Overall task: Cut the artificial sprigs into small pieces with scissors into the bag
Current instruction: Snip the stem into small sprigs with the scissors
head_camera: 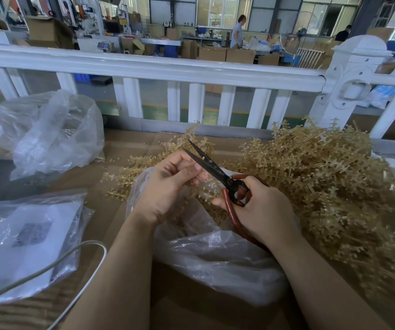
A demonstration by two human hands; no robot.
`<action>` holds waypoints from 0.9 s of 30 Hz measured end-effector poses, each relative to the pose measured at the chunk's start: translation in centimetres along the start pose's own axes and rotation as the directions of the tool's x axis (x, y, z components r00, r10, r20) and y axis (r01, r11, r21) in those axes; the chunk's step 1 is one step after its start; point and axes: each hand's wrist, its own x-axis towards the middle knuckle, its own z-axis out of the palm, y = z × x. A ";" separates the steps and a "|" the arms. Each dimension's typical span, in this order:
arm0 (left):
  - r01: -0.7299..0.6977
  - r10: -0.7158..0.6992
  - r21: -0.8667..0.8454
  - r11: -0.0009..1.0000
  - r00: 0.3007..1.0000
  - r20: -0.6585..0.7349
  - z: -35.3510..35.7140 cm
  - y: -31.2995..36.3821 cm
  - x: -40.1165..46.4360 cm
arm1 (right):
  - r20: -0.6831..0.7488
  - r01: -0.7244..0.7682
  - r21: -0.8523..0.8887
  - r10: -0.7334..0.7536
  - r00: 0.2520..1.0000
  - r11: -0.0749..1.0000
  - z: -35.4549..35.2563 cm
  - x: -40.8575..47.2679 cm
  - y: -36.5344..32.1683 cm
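Task well short of done, by the look of it: a big heap of uncut sprigs [329, 177] lies to the right on the cardboard, touching the bag.

Right hand [260, 208] grips the scissors [218, 173] by the red handles, blades slightly apart. Left hand [168, 184] has fingers curled as if pinching a sprig; the piece itself is hidden, cannot tell.

Clear bag [215, 258] sits open under both hands, with some cut bits inside.

Second bag [56, 136] at left; contents unclear.
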 end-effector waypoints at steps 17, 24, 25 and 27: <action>0.047 -0.050 0.060 0.997 0.997 0.052 0.4 0.0 -0.1 | -0.026 -0.007 -0.024 0.006 1.000 1.000 -0.2 -0.1 -0.2; 0.070 -0.072 0.041 0.997 0.995 0.072 0.3 -0.1 -0.1 | -0.009 -0.006 0.000 0.006 1.000 1.000 -0.2 -0.1 -0.4; 0.069 -0.071 0.040 0.997 0.995 0.070 0.2 -0.1 -0.1 | -0.008 -0.006 0.002 0.006 1.000 1.000 -0.2 -0.1 -0.4; 0.068 -0.071 0.035 0.997 0.995 0.066 0.1 -0.2 -0.1 | -0.009 -0.006 0.008 0.006 1.000 1.000 -0.2 -0.2 -0.4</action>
